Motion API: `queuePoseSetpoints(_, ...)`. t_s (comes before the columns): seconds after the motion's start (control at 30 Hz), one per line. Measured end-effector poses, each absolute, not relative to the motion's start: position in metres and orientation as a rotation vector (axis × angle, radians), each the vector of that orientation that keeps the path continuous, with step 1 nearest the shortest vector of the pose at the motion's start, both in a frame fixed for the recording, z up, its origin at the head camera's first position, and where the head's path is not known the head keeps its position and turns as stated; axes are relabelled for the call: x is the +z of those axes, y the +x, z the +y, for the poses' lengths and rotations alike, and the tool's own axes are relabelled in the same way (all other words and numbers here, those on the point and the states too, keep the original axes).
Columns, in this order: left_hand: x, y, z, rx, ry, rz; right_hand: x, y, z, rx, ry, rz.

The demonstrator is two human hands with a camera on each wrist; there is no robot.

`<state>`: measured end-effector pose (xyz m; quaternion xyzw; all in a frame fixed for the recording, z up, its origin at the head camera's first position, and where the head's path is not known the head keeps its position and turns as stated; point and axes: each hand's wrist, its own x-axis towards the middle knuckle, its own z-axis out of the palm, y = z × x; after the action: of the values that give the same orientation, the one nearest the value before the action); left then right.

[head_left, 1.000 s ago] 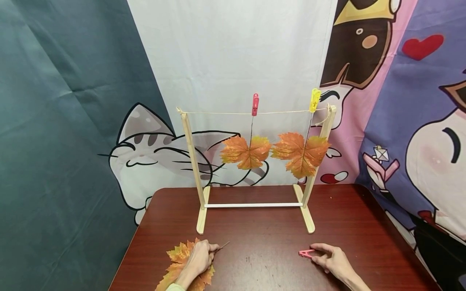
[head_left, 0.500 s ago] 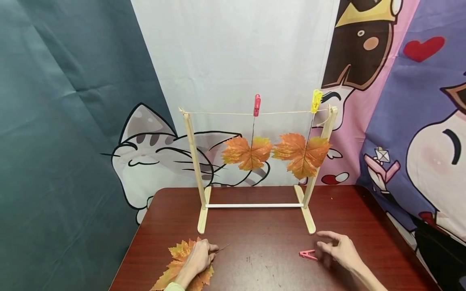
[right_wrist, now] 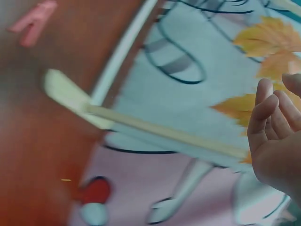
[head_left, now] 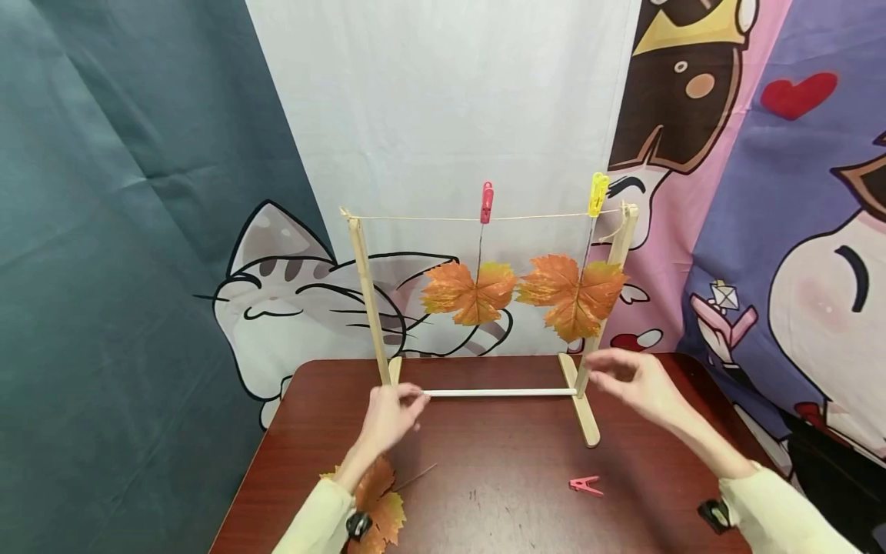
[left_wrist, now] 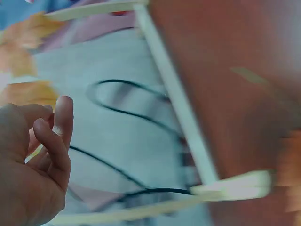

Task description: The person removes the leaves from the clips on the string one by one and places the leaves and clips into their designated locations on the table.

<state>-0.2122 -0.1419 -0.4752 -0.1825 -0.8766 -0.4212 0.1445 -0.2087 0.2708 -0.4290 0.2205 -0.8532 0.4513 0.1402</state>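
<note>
My left hand [head_left: 389, 419] is raised by the foot of the wooden stand's left post [head_left: 370, 300], fingers loosely bent and holding nothing. Near the right post [head_left: 625, 231] hovers my right hand [head_left: 640, 385], also bare, its thumb and fingers apart. An orange artificial maple leaf [head_left: 388, 512] lies on the table under my left forearm, partly hidden. Nearer me on the right lies a pink clothespin [head_left: 585, 485], seen too in the right wrist view. Two more leaves hang from the string [head_left: 415, 218]: one leaf [head_left: 474, 292] by a red clothespin [head_left: 487, 202], the other leaf [head_left: 574, 296] by a yellow clothespin [head_left: 598, 194].
A white rod [head_left: 498, 392] joins the stand's two feet low over the reddish-brown table [head_left: 498, 477]. Behind it hangs a curtain [head_left: 457, 100] printed with cartoon figures. The table's right edge slopes down past my right forearm.
My right hand let go of the pink clothespin on the table, then moved up and away toward the right post. My left hand left the leaf's stem and rose toward the left post.
</note>
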Motion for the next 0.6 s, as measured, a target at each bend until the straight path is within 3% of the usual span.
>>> queuePoseSetpoints(0.23,-0.406,-0.239,-0.111,-1.42,-0.551,-2.311,-0.369,-0.23,0.246,1.246,0.793,-2.395)
queuePoseSetpoints(0.6,-0.345,-0.266,-0.077,-1.517,-0.619,-2.111,-0.303,-0.251,0.213,1.275,0.893,-2.31)
